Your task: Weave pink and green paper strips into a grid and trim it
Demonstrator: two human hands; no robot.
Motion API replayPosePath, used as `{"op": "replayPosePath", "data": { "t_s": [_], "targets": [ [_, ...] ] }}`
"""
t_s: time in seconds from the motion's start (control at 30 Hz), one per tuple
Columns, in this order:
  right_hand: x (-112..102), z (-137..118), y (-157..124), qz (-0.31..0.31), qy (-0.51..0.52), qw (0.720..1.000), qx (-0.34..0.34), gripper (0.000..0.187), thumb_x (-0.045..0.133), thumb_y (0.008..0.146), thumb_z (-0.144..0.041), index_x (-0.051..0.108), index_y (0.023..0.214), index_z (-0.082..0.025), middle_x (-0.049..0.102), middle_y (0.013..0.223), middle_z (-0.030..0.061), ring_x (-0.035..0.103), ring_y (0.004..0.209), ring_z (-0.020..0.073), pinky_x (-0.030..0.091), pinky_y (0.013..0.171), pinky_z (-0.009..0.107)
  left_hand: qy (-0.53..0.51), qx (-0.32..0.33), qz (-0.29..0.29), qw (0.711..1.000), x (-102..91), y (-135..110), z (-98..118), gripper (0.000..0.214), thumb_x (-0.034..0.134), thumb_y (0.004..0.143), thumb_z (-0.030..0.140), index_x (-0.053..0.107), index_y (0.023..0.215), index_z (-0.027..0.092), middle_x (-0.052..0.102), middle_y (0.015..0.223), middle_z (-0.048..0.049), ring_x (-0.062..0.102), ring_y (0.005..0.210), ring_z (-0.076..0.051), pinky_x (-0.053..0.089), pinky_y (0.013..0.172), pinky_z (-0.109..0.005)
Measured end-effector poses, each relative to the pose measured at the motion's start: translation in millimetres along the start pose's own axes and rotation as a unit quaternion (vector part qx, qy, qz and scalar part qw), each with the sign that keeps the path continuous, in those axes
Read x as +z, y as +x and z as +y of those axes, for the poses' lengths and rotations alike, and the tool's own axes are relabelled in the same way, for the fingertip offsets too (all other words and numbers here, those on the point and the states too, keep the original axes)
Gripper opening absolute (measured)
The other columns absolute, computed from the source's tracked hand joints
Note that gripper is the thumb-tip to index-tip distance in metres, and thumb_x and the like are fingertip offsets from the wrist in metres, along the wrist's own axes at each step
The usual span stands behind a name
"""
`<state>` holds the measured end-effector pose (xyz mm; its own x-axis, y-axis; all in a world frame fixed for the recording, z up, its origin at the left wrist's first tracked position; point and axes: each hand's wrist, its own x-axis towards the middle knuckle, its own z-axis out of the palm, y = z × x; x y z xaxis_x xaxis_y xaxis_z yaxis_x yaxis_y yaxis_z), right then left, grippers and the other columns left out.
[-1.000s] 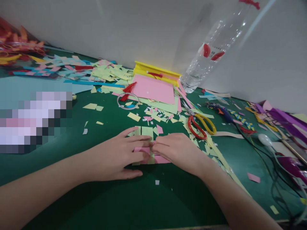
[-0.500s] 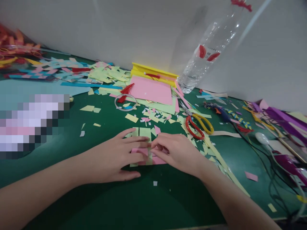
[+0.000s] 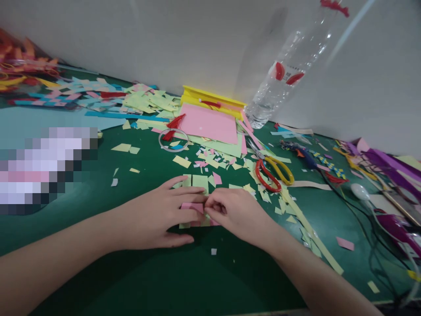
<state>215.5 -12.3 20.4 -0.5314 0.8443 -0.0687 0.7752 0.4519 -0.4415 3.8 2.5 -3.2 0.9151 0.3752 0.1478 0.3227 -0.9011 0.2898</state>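
Left hand (image 3: 161,213) spread open, fingers flat on the strips, gripping nothing; right hand (image 3: 238,213) curled, thumb and forefinger nearly together at the strips' right side, and whether they close on paper, I can't tell! From the far left, then: orange paper (image 3: 19,55) heaped by the wall (image 3: 148,39), a blue sheet (image 3: 23,116) in front of it, and on that a pixelated object (image 3: 49,164) (no reading that one). Blue and green scraps (image 3: 148,100) pile up behind. Moving in, here's a clear ring (image 3: 159,140) with a red tassel (image 3: 177,120) against it. Now centre stage, right under the left fingers: green strips (image 3: 199,182) upright in view, a pink strip (image 3: 191,206) across them, all flat on the green table (image 3: 164,281). Behind, a pink card (image 3: 210,125) lies in front of a folded yellow paper (image 3: 190,94). Next along, the bottle (image 3: 284,81), slanting in view, red at its top. Below it the scissors (image 3: 266,159), one red loop, one yellow, resting among cuttings beyond the right hand. Out right, a dark cable (image 3: 350,201) curves past a white spoon-like piece (image 3: 360,192), and purple paper (image 3: 383,162) closes the line!
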Motion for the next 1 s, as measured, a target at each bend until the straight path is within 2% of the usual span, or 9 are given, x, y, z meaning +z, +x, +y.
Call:
{"op": "replayPosePath", "data": {
  "t_s": [0.3, 0.43, 0.67, 1.0],
  "targets": [
    [-0.6, -5.0, -3.6, -0.019, -0.039, 0.999, -0.01, 0.019, 0.05, 0.087, -0.016, 0.066, 0.075, -0.017, 0.062, 0.077, -0.0002, 0.053, 0.067, 0.0109, 0.034, 0.059, 0.024, -0.006, 0.004, 0.005, 1.0, -0.3, -0.2, 0.3, 0.025, 0.054, 0.087, 0.032, 0.057, 0.112, 0.027, 0.056, 0.129, -0.0031, 0.037, 0.131, -0.021, 0.009, 0.113, -0.042],
    [0.2, -8.3, -2.1, -0.019, -0.047, 0.999, 0.002, 0.019, 0.051, 0.086, -0.016, 0.064, 0.072, -0.016, 0.06, 0.071, -0.0004, 0.05, 0.061, 0.0098, 0.033, 0.056, 0.023, -0.003, 0.003, 0.004, 1.0, -0.1, -0.2, 0.5, 0.024, 0.053, 0.087, 0.032, 0.057, 0.11, 0.027, 0.055, 0.129, -0.0037, 0.036, 0.132, -0.02, 0.008, 0.113, -0.042],
    [1.5, -5.7, 0.8, -0.007, -0.01, 1.0, 0.012, 0.017, 0.055, 0.082, -0.016, 0.061, 0.066, -0.015, 0.056, 0.064, -0.0022, 0.045, 0.056, 0.008, 0.031, 0.053, 0.022, -0.001, 0.005, 0.004, 1.0, -1.6, 0.6, 0.9, 0.023, 0.054, 0.087, 0.031, 0.057, 0.109, 0.026, 0.055, 0.128, -0.004, 0.038, 0.13, -0.022, 0.01, 0.113, -0.042],
    [1.0, -1.3, 2.1, -0.009, 0.079, 0.996, 0.03, 0.016, 0.054, 0.079, -0.014, 0.062, 0.065, -0.016, 0.061, 0.059, -0.0029, 0.051, 0.053, 0.008, 0.039, 0.056, 0.021, -0.012, 0.002, 0.004, 1.0, -0.9, -0.7, 0.3, 0.025, 0.055, 0.086, 0.032, 0.056, 0.111, 0.028, 0.056, 0.128, -0.0034, 0.038, 0.13, -0.021, 0.009, 0.113, -0.043]
  ]
}}
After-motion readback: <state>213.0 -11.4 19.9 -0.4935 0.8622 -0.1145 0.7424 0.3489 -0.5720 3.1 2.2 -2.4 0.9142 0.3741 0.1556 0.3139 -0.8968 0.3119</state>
